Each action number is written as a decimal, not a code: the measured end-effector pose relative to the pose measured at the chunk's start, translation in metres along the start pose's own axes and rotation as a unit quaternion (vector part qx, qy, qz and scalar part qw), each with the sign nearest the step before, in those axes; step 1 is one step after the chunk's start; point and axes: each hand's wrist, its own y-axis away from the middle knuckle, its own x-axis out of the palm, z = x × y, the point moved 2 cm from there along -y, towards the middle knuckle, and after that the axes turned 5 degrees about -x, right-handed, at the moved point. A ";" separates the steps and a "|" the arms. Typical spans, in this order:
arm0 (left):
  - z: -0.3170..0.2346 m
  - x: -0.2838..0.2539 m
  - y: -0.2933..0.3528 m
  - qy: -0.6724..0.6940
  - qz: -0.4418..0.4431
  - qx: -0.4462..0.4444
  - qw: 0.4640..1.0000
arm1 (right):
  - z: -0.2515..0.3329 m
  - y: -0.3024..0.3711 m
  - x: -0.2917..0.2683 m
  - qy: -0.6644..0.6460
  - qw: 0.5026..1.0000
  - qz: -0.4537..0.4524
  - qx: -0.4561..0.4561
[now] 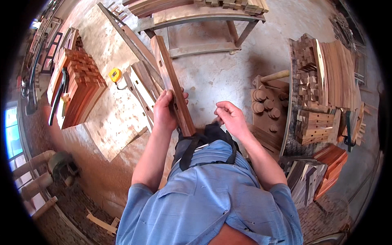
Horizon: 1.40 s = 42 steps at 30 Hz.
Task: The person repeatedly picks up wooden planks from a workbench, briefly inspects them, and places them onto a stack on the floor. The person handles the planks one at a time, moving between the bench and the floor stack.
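Note:
My left hand point(165, 107) is wrapped round a long reddish-brown wooden bar point(171, 81) with slots cut into its face. The bar slants away from my waist, its far end near a workbench. To the right, apart from the bar, my right hand point(230, 116) is closed, fingertips pinched together; whether something small sits between them I cannot make out. Left of the bar, slotted wooden pieces point(141, 92) lean over a pale board point(108, 136). A yellow tape measure point(115, 74) rests on that board.
Ahead stands a metal-framed workbench point(204, 20) loaded with timber strips. Stacked reddish wood blocks point(79, 81) are at the left. On the right are a table with curved wood pieces point(339, 73), round wooden discs point(267, 104), and a mallet-like wooden handle point(275, 76).

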 end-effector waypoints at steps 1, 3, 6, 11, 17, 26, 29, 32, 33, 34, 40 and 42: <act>0.001 0.001 0.001 0.001 0.005 0.000 1.000 | 0.001 0.001 0.004 0.006 1.000 0.005 -0.006; 0.004 0.006 0.002 -0.019 0.001 0.002 1.000 | 0.007 0.000 0.013 0.073 0.997 0.022 -0.022; 0.013 0.013 0.003 -0.069 0.013 0.018 0.997 | 0.022 0.002 0.029 0.200 0.977 0.039 -0.063; 0.041 0.042 0.007 -0.166 0.025 0.013 0.986 | 0.037 0.005 0.032 0.317 0.944 0.004 -0.090; 0.056 0.077 0.010 -0.366 0.126 0.030 0.922 | 0.003 0.048 -0.020 0.195 0.956 -0.176 -0.132; -0.001 -0.006 -0.016 -0.364 0.051 0.040 0.929 | -0.036 0.158 -0.172 0.079 0.718 -0.680 -0.128; -0.010 -0.007 -0.010 -0.378 -0.003 0.042 0.925 | -0.058 0.183 -0.244 0.126 0.622 -0.772 -0.033; -0.019 -0.009 -0.017 -0.384 -0.023 0.046 0.922 | -0.061 0.195 -0.307 0.058 0.590 -0.802 0.071; -0.020 -0.007 -0.018 -0.389 -0.018 0.052 0.919 | -0.066 0.198 -0.328 0.075 0.571 -0.809 0.120; -0.020 -0.005 -0.018 -0.390 -0.017 0.051 0.919 | -0.068 0.199 -0.347 0.071 0.568 -0.808 0.135; -0.009 0.007 -0.019 -0.404 -0.044 0.044 0.913 | -0.055 0.210 -0.401 0.111 0.577 -0.766 0.261; -0.006 0.003 -0.014 -0.411 -0.051 0.042 0.909 | -0.051 0.205 -0.402 0.158 0.572 -0.755 0.279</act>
